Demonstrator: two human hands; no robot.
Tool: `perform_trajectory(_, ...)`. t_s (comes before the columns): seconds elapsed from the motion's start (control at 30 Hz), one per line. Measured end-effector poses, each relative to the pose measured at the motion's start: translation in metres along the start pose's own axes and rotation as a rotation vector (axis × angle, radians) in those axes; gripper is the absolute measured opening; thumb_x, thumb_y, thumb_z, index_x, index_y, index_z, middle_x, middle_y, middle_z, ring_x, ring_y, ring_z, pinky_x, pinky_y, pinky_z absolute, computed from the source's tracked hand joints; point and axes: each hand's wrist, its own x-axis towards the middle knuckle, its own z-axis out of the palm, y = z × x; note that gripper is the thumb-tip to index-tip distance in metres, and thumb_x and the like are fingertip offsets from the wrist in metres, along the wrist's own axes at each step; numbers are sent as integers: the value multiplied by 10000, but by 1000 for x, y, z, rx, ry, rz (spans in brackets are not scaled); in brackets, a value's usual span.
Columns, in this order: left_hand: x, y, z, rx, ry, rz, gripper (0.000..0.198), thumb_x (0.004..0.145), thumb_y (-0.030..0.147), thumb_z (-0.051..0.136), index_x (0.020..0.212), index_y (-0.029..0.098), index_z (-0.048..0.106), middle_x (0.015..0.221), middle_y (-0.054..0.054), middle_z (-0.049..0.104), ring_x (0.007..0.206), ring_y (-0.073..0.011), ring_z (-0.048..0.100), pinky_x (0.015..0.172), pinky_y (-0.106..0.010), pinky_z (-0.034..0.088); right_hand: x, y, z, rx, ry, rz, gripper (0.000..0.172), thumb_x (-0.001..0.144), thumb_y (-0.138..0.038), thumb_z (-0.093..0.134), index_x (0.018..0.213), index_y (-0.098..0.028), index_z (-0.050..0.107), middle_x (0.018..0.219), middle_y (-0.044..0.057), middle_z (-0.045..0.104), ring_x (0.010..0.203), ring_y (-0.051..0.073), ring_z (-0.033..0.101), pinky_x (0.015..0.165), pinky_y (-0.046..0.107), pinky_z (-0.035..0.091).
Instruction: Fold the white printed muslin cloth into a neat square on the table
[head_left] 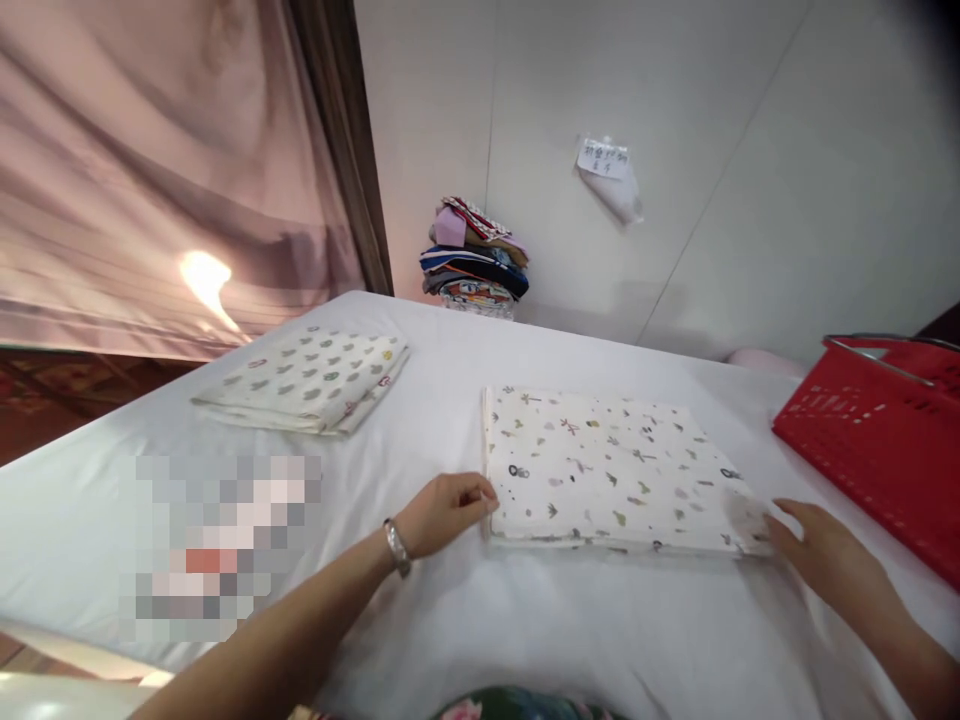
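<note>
A folded white cloth (600, 470) printed with small animals, palm trees and plants lies flat on the white-covered table, its layers showing along the near edge. My left hand (444, 512), with a silver bracelet (397, 547) at the wrist, is closed at the cloth's left edge, thumb and fingers pinching it near the front corner. At the right front corner is my right hand (829, 555), its fingertips against the cloth's edge and its thumb held apart from the fingers. To the left lies another folded cloth (322, 375), white with grey-green cactus-like prints.
A red plastic basket (870, 430) with a metal handle stands at the right. Behind the table's far edge rises a stack of folded fabrics (476, 260). A pink curtain (172, 160) hangs at the left. One patch of the tabletop is pixelated.
</note>
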Motion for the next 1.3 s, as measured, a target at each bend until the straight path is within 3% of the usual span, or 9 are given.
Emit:
perform_trajectory(0.1, 35, 4, -21, 69, 164, 19, 254, 798, 392, 479, 784, 190, 633, 680, 17, 602, 633, -111, 513, 592, -216, 388, 10, -51, 2, 107, 20, -156, 464, 790, -524, 373, 1101, -222, 536, 1217, 109, 548, 1090, 276, 529, 894, 418, 440)
perform_trajectory(0.2, 83, -3, -39, 138, 344, -58, 234, 791, 344, 486, 849, 193, 655, 783, -6, 653, 700, -131, 559, 661, -235, 426, 24, -93, 14, 141, -2, -291, 470, 810, -505, 365, 1117, -204, 556, 1296, 94, 493, 1213, 264, 428, 993, 423, 371)
perform_trajectory(0.3, 126, -20, -48, 193, 448, -185, 267, 805, 260, 465, 984, 186, 649, 977, -44, 659, 824, -148, 582, 762, -250, 440, 37, -105, 33, 52, -76, -317, 513, 845, -497, 333, 1226, -203, 509, 1385, 75, 401, 1301, 261, 309, 1044, 460, 296)
perform_trajectory(0.4, 150, -36, -50, 217, 443, -239, 340, 826, 226, 441, 1118, 179, 609, 1128, -84, 613, 925, -174, 573, 805, -269, 445, 45, -93, 53, -65, -161, -217, 583, 845, -544, 292, 1313, -226, 433, 1423, 68, 345, 1323, 285, 261, 1022, 542, 270)
perform_trajectory(0.53, 164, -48, -50, 220, 392, -215, 411, 830, 245, 453, 1228, 210, 547, 1249, -91, 542, 995, -200, 556, 800, -280, 462, 45, -76, 69, -111, -196, -176, 616, 848, -577, 233, 1352, -257, 384, 1451, 45, 289, 1337, 270, 233, 1024, 537, 261)
perform_trajectory(0.63, 174, -53, -51, 218, 322, -151, 404, 817, 222, 461, 1205, 242, 570, 1272, -45, 533, 1043, -189, 540, 841, -257, 448, 43, -74, 71, -115, -172, -188, 629, 843, -591, 217, 1354, -264, 382, 1454, 40, 285, 1340, 264, 225, 1029, 530, 253)
perform_trajectory(0.73, 183, -59, -51, 216, 288, -112, 367, 804, 188, 452, 1121, 241, 630, 1172, -28, 606, 1003, -177, 564, 865, -249, 436, 42, -76, 70, -108, -160, -185, 639, 837, -601, 210, 1351, -264, 386, 1453, 36, 286, 1340, 258, 229, 1033, 523, 249)
perform_trajectory(0.9, 192, -70, -47, 171, 381, -97, 338, 773, 135, 443, 1002, 192, 684, 1003, -38, 679, 943, -166, 591, 859, -242, 432, 41, -76, 69, -95, -148, -186, 631, 841, -593, 220, 1347, -258, 392, 1452, 33, 287, 1339, 255, 230, 1040, 513, 243)
perform_trajectory(1.3, 199, -77, -54, 79, 356, -179, 295, 742, 200, 519, 980, 205, 693, 842, -7, 710, 788, -148, 634, 744, -224, 485, 39, -86, 62, -78, -142, -168, 583, 860, -577, 259, 1322, -261, 421, 1443, 31, 312, 1333, 247, 246, 1049, 486, 239)
